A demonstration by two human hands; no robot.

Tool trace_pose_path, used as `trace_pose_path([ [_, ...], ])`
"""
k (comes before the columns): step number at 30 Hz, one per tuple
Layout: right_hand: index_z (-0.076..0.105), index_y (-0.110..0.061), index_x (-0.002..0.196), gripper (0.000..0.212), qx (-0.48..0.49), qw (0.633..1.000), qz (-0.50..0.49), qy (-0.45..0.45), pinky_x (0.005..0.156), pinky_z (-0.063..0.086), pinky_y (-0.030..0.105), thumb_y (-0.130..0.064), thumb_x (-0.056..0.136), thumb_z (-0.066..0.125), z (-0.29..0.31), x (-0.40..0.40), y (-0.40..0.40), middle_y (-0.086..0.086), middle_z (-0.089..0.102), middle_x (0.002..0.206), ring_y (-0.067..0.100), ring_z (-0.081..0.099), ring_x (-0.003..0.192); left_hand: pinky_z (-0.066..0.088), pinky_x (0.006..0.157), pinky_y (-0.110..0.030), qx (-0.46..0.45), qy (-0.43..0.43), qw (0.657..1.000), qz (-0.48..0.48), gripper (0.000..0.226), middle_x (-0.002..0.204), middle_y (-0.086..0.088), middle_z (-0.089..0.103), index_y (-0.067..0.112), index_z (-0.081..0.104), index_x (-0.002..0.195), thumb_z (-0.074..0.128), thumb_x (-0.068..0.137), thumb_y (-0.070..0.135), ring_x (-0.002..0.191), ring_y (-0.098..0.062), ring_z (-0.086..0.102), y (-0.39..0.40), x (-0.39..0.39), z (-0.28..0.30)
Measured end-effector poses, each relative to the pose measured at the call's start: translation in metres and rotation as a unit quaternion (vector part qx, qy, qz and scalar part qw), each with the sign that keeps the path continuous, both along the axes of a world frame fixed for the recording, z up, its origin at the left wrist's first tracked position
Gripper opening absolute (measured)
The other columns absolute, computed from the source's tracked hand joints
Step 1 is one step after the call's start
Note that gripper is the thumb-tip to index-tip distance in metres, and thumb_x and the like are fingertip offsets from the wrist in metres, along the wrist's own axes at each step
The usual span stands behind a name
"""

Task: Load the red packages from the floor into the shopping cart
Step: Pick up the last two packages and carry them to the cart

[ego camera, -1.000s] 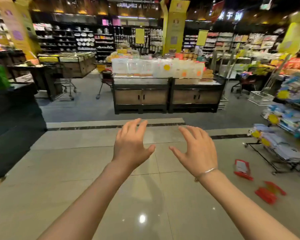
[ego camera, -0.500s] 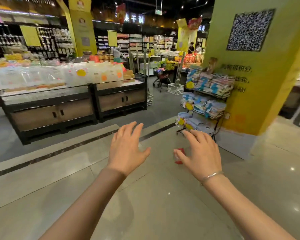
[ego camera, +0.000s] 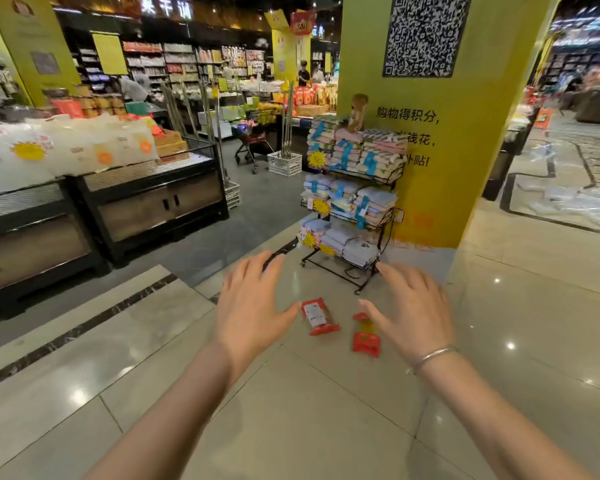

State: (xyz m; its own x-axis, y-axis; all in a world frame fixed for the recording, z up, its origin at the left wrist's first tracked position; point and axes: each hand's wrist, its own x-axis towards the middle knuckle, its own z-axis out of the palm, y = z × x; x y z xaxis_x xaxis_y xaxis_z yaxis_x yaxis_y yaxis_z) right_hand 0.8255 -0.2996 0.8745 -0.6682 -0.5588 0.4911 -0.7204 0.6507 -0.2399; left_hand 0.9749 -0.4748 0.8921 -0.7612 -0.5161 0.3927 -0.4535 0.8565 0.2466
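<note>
Two red packages lie on the beige tile floor ahead of me. One red package [ego camera: 316, 317] has a white label facing up. The other red package [ego camera: 366, 339] lies just to its right, partly behind my thumb. My left hand [ego camera: 250, 306] is held out in the air to the left of them, fingers spread and empty. My right hand [ego camera: 413, 311], with a silver bracelet on the wrist, hovers to their right, also spread and empty. Neither hand touches a package. A red shopping cart [ego camera: 252, 142] stands far off in the aisle.
A black wire rack [ego camera: 355, 202] of folded towels stands just beyond the packages, against a yellow pillar [ego camera: 440, 140]. Dark display counters [ego camera: 146, 202] with white bags run along the left. A white crate [ego camera: 284, 163] sits in the aisle. People stand far back.
My view has swung to the right, so the packages and towel rack moved from the right edge to the centre. Both hands stay out in front, spread and empty.
</note>
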Motion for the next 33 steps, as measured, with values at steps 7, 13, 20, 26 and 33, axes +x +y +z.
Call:
trace_pose_path([
  [7,0.06,-0.018,0.129,0.06,0.008,1.0,-0.018,-0.004,0.096,0.046,0.049,-0.047,0.078,0.074,-0.023,-0.13,-0.072,0.014,0.061,0.129,0.038,0.054,0.119,0.03,0.114,-0.042,0.001,-0.011,1.0,-0.029,0.076,0.154,0.0,0.034,0.024,0.032,0.149,0.061,0.084,0.052,0.142,-0.023,0.028,-0.074,-0.147,-0.022],
  [13,0.06,-0.019,0.131,0.064,0.024,0.999,-0.033,-0.03,0.098,0.047,0.052,-0.043,0.075,0.078,-0.029,-0.256,-0.136,0.013,0.061,0.13,0.038,0.053,0.121,0.048,0.096,-0.052,0.013,0.015,0.999,-0.028,0.072,0.132,-0.01,0.058,0.019,0.05,0.132,0.08,0.07,0.039,0.121,-0.034,0.053,-0.139,-0.28,-0.034],
  [20,0.065,-0.016,0.124,0.062,0.046,0.997,-0.048,-0.049,0.09,0.052,0.053,-0.043,0.071,0.081,-0.058,-0.372,-0.196,0.016,0.065,0.121,0.04,0.059,0.112,0.045,0.101,-0.051,0.047,-0.006,0.998,-0.042,0.073,0.141,-0.012,0.052,0.012,0.051,0.137,0.078,0.074,0.04,0.127,-0.037,0.049,-0.207,-0.397,-0.061],
  [26,0.06,-0.019,0.131,0.061,0.056,0.989,-0.083,-0.113,0.1,0.043,0.049,-0.044,0.078,0.075,-0.1,-0.469,-0.255,0.011,0.059,0.132,0.038,0.051,0.122,0.039,0.108,-0.049,0.088,-0.044,0.993,-0.065,0.072,0.147,-0.009,0.047,0.015,0.047,0.141,0.073,0.079,0.043,0.136,-0.032,0.041,-0.275,-0.507,-0.108],
  [33,0.049,-0.025,0.141,0.066,0.122,0.963,-0.136,-0.199,0.11,0.036,0.047,-0.053,0.083,0.065,-0.156,-0.587,-0.34,0.006,0.049,0.145,0.032,0.041,0.135,0.043,0.103,-0.047,0.186,-0.07,0.978,-0.057,0.072,0.147,-0.01,0.045,0.013,0.047,0.141,0.075,0.079,0.039,0.134,-0.032,0.04,-0.372,-0.637,-0.167],
])
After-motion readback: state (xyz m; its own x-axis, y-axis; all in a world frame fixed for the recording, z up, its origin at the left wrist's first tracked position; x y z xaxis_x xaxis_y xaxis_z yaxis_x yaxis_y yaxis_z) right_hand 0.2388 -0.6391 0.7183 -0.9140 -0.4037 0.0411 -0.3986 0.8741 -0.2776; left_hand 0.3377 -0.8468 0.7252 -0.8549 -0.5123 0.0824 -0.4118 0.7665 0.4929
